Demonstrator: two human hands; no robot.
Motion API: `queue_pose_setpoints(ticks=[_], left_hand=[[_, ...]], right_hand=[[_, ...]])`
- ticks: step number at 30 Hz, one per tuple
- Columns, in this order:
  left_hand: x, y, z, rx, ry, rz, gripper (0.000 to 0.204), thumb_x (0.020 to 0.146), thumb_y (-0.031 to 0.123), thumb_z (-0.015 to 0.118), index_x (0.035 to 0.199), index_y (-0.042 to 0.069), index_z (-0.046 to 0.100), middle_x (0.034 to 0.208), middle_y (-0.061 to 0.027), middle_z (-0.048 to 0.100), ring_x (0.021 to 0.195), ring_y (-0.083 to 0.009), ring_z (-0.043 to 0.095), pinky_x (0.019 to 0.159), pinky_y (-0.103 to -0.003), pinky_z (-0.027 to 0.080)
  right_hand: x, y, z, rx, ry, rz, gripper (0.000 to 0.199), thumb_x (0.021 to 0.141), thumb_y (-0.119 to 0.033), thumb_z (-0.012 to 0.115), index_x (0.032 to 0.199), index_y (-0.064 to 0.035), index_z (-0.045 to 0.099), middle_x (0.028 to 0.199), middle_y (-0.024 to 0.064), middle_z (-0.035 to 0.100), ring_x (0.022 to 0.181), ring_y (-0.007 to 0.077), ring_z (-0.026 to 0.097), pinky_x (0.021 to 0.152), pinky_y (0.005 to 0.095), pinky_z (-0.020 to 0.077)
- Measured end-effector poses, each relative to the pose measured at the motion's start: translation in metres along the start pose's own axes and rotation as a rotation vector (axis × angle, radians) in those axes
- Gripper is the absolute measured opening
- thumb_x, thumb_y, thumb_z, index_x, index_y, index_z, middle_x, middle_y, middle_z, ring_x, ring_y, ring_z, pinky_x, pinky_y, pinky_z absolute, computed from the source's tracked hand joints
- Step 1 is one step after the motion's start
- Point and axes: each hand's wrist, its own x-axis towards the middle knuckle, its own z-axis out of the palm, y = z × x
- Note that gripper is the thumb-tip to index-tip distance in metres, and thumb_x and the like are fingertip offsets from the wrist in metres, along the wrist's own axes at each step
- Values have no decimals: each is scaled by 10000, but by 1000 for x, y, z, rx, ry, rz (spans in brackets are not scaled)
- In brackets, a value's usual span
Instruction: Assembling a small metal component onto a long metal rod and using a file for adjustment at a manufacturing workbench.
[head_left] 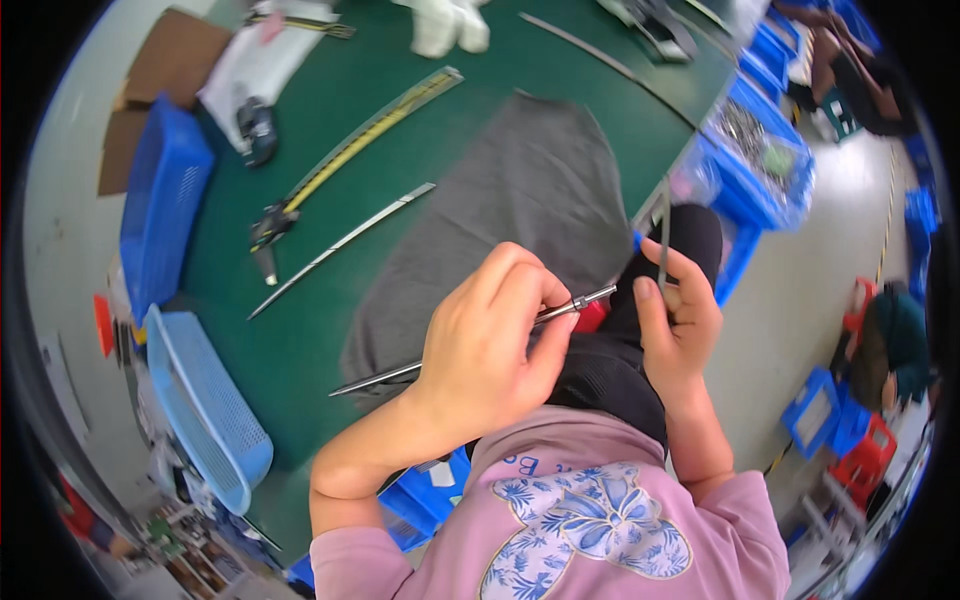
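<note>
My left hand (488, 345) is closed around a long thin metal rod (380, 377). Its pointed end lies over the grey cloth (520, 190) and its fitted tip pokes out to the right of my fingers. Held upright in my right hand (680, 320) is a narrow grey strip (664, 235), just right of the rod's tip. Both hands hover over my lap at the edge of the green table (330, 330).
A second metal rod (340, 245) and a long yellow-edged blade part (370, 135) lie on the table. Blue baskets (165, 205) stand at the left, blue bins (760, 170) of parts at the right. Another person sits at the far right.
</note>
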Motion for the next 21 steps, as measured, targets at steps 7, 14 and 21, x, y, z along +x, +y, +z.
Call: queue_pose_setpoints(ticks=[7,14,21], left_hand=[[10,-11,-81,-52,383,-219,105,786,-96,658,847,-47,587,818,-88,568,670,-138,579,600,-237,481],[33,-75,-71,244,150,15,105,798,-67,652,878,-30,596,833,-101,576,661,-214,570,591,-290,449],[25,-110,-58,314,112,-34,86,813,-23,654,882,-10,605,844,-95,597,695,-235,600,609,-304,468]], right_hand=[[34,-29,-15,721,-53,70,213,1012,-157,417,949,-10,557,504,-62,388,389,35,316,441,211,282],[53,-91,-19,2150,-1107,-365,377,1029,-265,343,675,-135,362,471,-26,280,356,112,261,495,294,373],[50,-134,-8,2056,-1536,-46,463,996,-94,367,540,-151,319,424,-25,307,353,133,311,895,560,496]])
